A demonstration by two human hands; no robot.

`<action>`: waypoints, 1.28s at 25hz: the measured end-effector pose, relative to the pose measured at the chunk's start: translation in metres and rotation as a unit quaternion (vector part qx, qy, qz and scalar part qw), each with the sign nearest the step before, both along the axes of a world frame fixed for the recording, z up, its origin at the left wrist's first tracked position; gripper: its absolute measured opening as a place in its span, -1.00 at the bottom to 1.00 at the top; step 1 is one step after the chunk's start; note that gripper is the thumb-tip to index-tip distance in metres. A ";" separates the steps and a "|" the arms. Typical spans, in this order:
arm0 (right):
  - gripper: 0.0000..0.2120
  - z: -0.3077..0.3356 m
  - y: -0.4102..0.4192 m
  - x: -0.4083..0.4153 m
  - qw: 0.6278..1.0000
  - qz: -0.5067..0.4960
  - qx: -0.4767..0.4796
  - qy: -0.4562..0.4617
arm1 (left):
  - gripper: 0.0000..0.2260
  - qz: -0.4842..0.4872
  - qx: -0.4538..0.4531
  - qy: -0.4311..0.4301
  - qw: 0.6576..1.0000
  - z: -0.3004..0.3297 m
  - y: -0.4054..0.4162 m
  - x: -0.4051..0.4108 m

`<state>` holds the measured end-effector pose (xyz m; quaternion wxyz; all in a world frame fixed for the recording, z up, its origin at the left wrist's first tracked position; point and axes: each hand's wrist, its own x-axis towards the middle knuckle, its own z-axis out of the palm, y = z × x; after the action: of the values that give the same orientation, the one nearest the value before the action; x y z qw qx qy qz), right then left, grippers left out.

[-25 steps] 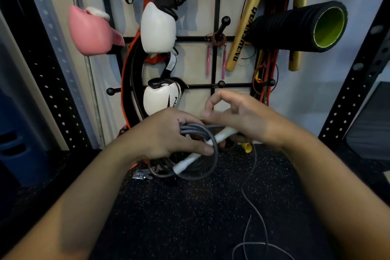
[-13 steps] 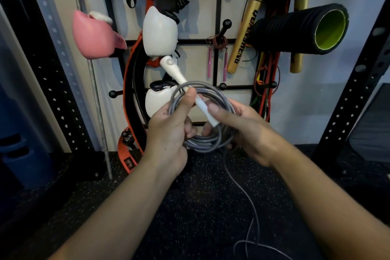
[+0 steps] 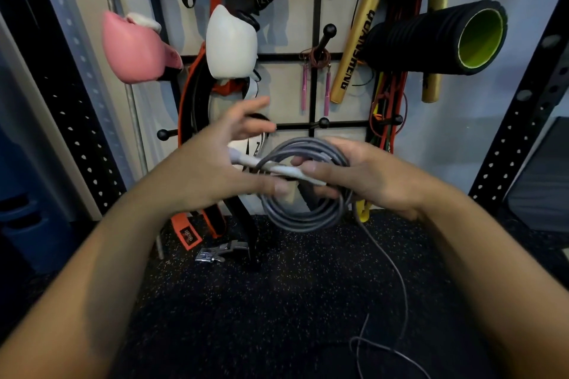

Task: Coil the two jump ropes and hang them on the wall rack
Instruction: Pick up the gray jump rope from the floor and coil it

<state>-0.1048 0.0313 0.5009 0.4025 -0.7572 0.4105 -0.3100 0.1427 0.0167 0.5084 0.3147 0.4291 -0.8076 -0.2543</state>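
Two hands are up by the rack (image 3: 317,124): the right hand (image 3: 369,178) grips the coiled gray rope (image 3: 303,218) and its white handle (image 3: 277,168), the left hand (image 3: 215,163) has loose, spread fingers.

Left hand (image 3: 212,169) let go of grey rope coil (image 3: 304,184), fingers now spread; right hand (image 3: 363,178) alone holds it.

A loose grey cord (image 3: 397,283) and a metal buckle (image 3: 220,252) are seen lying on the black speckled floor (image 3: 261,311).
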 end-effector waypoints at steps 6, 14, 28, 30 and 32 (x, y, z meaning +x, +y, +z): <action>-0.77 -0.007 0.002 0.014 0.995 0.065 0.017 0.074 | -0.39 -0.002 0.003 -0.209 0.978 -0.010 0.011 -0.029; -0.73 -0.018 -0.011 0.004 0.997 -0.039 -0.073 -0.003 | -0.81 -0.073 0.207 0.070 0.973 -0.030 0.007 -0.044; -0.62 -0.062 -0.018 0.008 0.972 -0.093 0.026 -0.216 | -0.72 -0.006 0.174 0.659 0.731 -0.027 0.000 -0.066; -0.56 -0.066 -0.008 0.033 0.968 -0.097 0.030 -0.231 | -0.66 0.044 0.178 0.683 0.708 -0.033 0.004 -0.075; -0.43 -0.071 0.005 0.056 0.959 -0.082 0.048 -0.268 | -0.63 0.095 0.162 0.677 0.711 -0.040 0.008 -0.080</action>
<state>-0.0488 0.0362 0.4295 0.5069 -0.5897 0.3633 -0.5132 0.0626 0.0249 0.4688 0.7252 0.2604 -0.2795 -0.5729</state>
